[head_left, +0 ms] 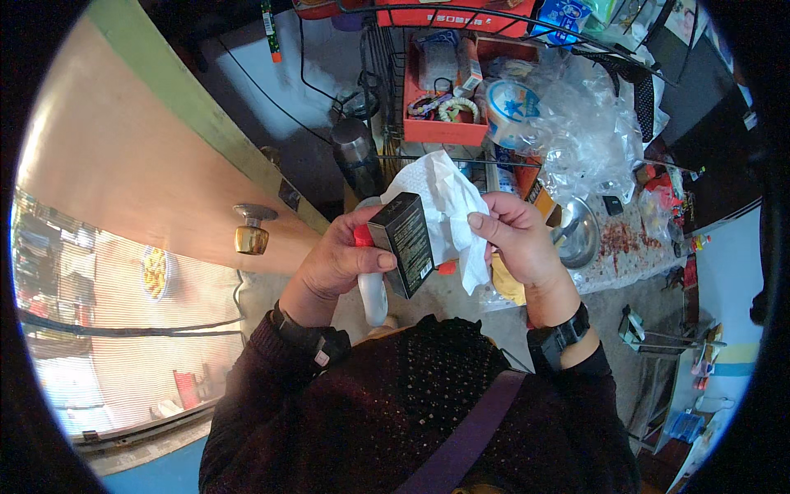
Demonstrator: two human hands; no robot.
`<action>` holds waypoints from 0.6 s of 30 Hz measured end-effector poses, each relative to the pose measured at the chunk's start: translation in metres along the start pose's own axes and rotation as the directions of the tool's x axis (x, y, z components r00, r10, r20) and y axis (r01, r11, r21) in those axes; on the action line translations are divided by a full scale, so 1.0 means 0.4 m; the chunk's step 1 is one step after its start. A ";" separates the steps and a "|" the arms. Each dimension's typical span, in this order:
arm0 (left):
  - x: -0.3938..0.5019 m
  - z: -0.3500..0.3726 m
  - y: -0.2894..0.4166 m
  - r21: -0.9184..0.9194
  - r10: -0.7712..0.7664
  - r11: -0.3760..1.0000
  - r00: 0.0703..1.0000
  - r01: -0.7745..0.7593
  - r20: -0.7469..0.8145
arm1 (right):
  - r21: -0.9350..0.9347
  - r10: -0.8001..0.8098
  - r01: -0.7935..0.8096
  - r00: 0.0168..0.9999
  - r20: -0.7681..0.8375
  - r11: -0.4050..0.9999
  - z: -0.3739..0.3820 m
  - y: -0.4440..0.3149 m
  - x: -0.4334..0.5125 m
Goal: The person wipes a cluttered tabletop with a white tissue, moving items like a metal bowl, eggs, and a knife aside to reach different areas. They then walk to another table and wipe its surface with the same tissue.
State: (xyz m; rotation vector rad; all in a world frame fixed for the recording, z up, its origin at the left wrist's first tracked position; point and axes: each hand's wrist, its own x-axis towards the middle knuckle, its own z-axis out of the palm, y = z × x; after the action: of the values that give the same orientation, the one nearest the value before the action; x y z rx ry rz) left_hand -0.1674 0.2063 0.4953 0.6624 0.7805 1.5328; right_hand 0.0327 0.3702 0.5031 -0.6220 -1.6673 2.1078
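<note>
My left hand (345, 253) grips a small black carton (404, 247) that bears printing and a barcode, tilted in front of my chest. The same hand is also around a white thing with a red part (372, 296), perhaps a bottle, partly hidden by my fingers and the carton. Between the thumb and fingers of my right hand (515, 234) is a crumpled white paper towel (441, 191), which spreads leftward behind the carton's upper edge. Whether the towel touches the carton cannot be told.
Ahead, a wire rack holds a red box (445, 131) with hair ties, a round tub (509, 108) and clear plastic bags (580, 129). A metal bowl (580, 233) stands on a stained, covered table at right. A door with a knob (251, 238) is at left; a dark flask (357, 154) stands nearby.
</note>
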 end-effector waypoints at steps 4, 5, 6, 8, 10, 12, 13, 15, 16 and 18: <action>-0.006 0.007 -0.005 -0.024 0.029 0.999 1.000 -0.029 -0.004 | 0.137 -0.035 0.048 0.995 -0.093 0.989 -0.002 0.006 -0.004; -0.009 0.005 -0.005 -0.009 0.040 0.999 0.999 -0.040 0.008 | 0.135 -0.042 0.058 0.992 -0.123 0.989 -0.002 0.007 -0.006; -0.012 0.002 -0.005 0.001 0.061 0.998 0.998 -0.061 0.022 | 0.144 -0.057 0.076 0.989 -0.135 0.987 -0.002 0.007 -0.007; -0.018 -0.005 -0.007 0.091 0.041 0.995 0.998 -0.037 -0.037 | 0.177 -0.088 0.121 0.979 -0.186 0.977 -0.005 0.006 -0.012; -0.022 -0.012 -0.007 0.129 0.063 0.990 0.996 -0.055 -0.062 | 0.224 -0.131 0.190 0.958 -0.255 0.956 -0.012 0.001 -0.018; -0.022 -0.018 -0.007 0.122 0.098 0.988 0.994 -0.091 -0.057 | 0.294 -0.181 0.259 0.947 -0.267 0.920 -0.019 -0.007 -0.021; -0.024 -0.019 -0.006 0.098 0.094 0.991 0.994 -0.088 -0.057 | 0.291 -0.237 0.322 0.926 -0.292 0.901 -0.022 -0.013 -0.024; -0.026 -0.018 -0.002 0.067 0.070 0.996 0.996 -0.066 -0.057 | 0.225 -0.235 0.325 0.906 -0.351 0.918 -0.020 -0.021 -0.024; -0.025 -0.015 -0.002 0.051 0.092 0.995 0.996 -0.091 -0.015 | 0.218 -0.255 0.330 0.916 -0.311 0.918 -0.015 -0.026 -0.027; -0.024 -0.003 -0.007 0.023 0.111 0.994 0.993 -0.110 -0.028 | 0.120 -0.243 0.270 0.949 -0.202 0.955 0.001 -0.031 -0.030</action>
State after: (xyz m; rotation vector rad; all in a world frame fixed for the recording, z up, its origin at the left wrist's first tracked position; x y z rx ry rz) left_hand -0.1658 0.1967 0.4926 0.7106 0.7946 1.6400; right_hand 0.0427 0.3661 0.5165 -0.5075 -1.3949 1.9018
